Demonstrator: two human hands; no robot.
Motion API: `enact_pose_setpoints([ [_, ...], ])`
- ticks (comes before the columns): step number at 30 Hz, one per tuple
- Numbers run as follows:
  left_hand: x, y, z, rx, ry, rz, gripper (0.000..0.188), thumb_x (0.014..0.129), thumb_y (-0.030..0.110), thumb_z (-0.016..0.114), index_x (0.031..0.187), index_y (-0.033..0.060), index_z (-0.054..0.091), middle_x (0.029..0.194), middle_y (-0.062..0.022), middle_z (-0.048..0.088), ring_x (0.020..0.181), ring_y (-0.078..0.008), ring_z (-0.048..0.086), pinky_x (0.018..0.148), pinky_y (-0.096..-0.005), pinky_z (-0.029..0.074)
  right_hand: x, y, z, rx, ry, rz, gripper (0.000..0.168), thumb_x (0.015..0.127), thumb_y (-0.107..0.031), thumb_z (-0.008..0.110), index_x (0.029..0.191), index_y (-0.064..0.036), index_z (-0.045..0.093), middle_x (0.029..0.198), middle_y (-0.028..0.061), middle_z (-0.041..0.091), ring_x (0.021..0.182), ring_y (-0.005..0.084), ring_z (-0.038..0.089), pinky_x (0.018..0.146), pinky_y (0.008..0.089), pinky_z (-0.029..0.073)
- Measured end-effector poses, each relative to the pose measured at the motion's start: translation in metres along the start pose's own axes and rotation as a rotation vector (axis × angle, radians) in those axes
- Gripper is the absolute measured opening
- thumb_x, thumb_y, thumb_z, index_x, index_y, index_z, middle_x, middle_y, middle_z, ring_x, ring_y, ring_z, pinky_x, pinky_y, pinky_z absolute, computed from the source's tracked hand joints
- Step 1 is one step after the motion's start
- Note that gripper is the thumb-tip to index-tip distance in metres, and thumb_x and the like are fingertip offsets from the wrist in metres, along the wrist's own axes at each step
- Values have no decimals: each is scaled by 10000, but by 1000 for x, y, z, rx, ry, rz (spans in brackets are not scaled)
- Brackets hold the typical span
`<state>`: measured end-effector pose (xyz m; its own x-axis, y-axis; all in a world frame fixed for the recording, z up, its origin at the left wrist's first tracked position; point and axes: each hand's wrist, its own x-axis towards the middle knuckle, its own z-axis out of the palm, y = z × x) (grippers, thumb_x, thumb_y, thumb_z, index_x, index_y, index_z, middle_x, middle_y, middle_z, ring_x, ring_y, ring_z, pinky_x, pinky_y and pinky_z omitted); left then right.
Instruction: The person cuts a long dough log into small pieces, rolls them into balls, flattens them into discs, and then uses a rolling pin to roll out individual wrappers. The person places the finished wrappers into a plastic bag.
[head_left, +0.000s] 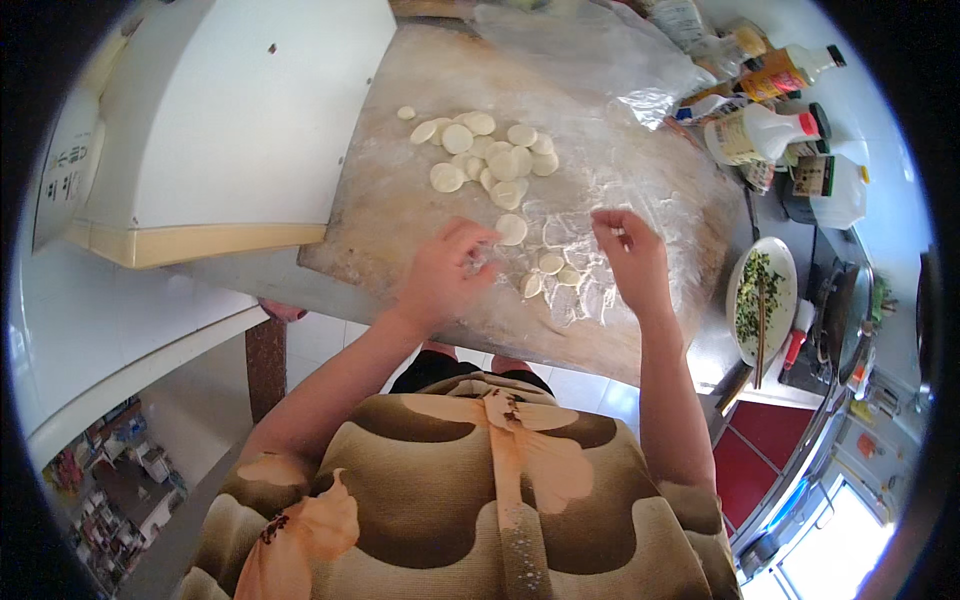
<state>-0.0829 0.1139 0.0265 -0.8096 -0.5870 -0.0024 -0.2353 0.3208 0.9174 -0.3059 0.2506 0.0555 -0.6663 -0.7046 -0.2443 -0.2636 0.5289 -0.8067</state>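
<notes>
Several flat round dough discs (504, 165) lie in a loose, overlapping cluster on a floured wooden board (405, 247). One single dough disc (511, 229) rests nearer to me, right by the fingertips of my left hand (452, 266). That hand is blurred, its fingers curved and apart from the thumb; whether it touches the disc is unclear. My right hand (631, 255) hovers over the flour at the right, fingers loosely bent, with nothing visible in it. Between the hands sit a few small dough pieces (551, 262) amid streaks of white flour (577, 304).
A white cabinet-like appliance (247, 112) borders the board's left side. Clear plastic sheeting (585, 45) covers its far end. Bottles (739, 135) line the right wall. A white bowl (784, 300) of chopped greens (754, 292) with chopsticks (761, 330) stands right, beside a pan (851, 322).
</notes>
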Motion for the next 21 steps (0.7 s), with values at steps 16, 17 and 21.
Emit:
enact_pose_setpoints([
  [16, 28, 10, 18, 354, 18, 181, 435, 773, 128, 755, 1188, 98, 627, 1042, -99, 607, 842, -316, 638, 712, -424, 525, -38, 12, 24, -216, 36, -258, 201, 781, -111, 717, 981, -101, 702, 995, 69, 677, 889, 293, 677, 751, 389, 559],
  [17, 19, 16, 22, 316, -36, 190, 437, 766, 123, 760, 1182, 95, 630, 1046, -100, 606, 856, -315, 634, 727, -419, 525, -39, 20, 17, -141, 83, -238, 193, 784, -111, 716, 975, -93, 703, 981, 73, 685, 873, 295, 679, 744, 386, 557],
  [21, -3, 19, 43, 328, -179, 287, 396, 778, 126, 772, 1150, 69, 648, 1058, -137, 599, 894, -341, 630, 778, -391, 526, -61, 32, -33, -291, 159, -27, 189, 811, -77, 693, 1000, -83, 701, 968, 78, 695, 769, 246, 669, 698, 351, 540],
])
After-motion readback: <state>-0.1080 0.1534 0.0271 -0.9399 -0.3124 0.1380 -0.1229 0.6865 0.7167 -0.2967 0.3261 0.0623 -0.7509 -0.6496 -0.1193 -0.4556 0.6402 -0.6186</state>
